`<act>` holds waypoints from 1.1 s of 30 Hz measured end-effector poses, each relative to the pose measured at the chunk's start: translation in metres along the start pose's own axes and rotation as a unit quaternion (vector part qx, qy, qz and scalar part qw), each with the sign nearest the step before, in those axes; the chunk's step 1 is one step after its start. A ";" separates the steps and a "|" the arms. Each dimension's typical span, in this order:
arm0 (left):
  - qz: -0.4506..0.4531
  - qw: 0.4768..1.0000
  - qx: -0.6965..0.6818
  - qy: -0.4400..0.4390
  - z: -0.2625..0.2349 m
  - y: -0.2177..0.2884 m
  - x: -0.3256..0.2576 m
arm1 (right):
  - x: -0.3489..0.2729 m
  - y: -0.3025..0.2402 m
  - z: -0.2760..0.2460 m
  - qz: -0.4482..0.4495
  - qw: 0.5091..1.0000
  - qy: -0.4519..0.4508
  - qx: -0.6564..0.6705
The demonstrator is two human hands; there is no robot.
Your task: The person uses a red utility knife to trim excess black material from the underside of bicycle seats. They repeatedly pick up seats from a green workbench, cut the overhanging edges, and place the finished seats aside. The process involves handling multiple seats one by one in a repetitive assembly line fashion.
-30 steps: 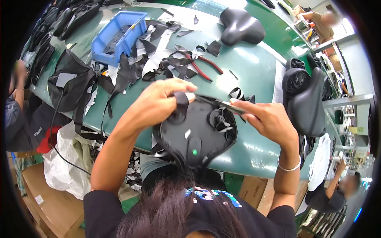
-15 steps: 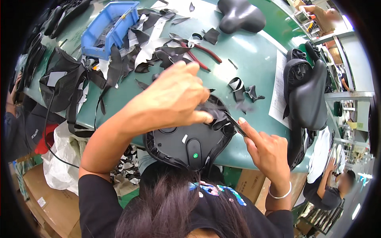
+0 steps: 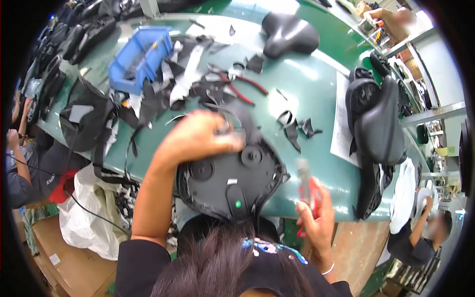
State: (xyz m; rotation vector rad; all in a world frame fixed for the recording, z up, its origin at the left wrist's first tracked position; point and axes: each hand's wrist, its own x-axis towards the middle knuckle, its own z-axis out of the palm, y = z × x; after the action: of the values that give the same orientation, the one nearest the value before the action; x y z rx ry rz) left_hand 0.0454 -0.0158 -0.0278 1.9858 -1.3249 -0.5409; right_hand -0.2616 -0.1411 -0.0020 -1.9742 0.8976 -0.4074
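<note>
A black bicycle saddle [image 3: 230,180] lies upside down at the near edge of the green table [image 3: 311,74], its plastic underside with two round bosses and a small green dot facing up. My left hand [image 3: 198,138] grips its far end, fingers curled over the nose. My right hand [image 3: 314,208] is off to the right of the saddle, below the table edge, closed on a red-handled tool [image 3: 307,185] that is blurred. The tool is clear of the saddle.
Black material scraps [image 3: 297,126] and red-handled pliers [image 3: 242,84] litter the table. A blue bin [image 3: 138,59] stands at the far left. Finished black saddles [image 3: 289,34] and a stack of saddles [image 3: 376,123] sit at the back and right. Other people work at both sides.
The saddle has been turned and lowered so its whole underside faces up. My right hand let go of its edge and dropped to the right, now holding the red-handled tool.
</note>
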 end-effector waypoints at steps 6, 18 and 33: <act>-0.140 0.925 -0.319 0.153 -0.034 -0.030 0.033 | 0.125 -0.021 -0.018 -0.042 0.984 0.135 0.106; 0.088 0.977 0.060 -0.184 -0.011 -0.005 -0.007 | 0.453 0.005 -0.008 -0.020 0.916 0.016 0.401; -0.230 0.710 -0.666 0.020 -0.034 -0.019 0.061 | 0.186 -0.058 0.016 -0.542 0.818 -0.065 -0.184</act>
State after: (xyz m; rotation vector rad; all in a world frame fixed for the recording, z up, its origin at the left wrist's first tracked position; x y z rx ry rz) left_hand 0.1039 -0.0565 -0.0163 0.9676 -0.0897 -1.2174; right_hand -0.1003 -0.2485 0.0261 -2.7014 -0.3848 -0.7460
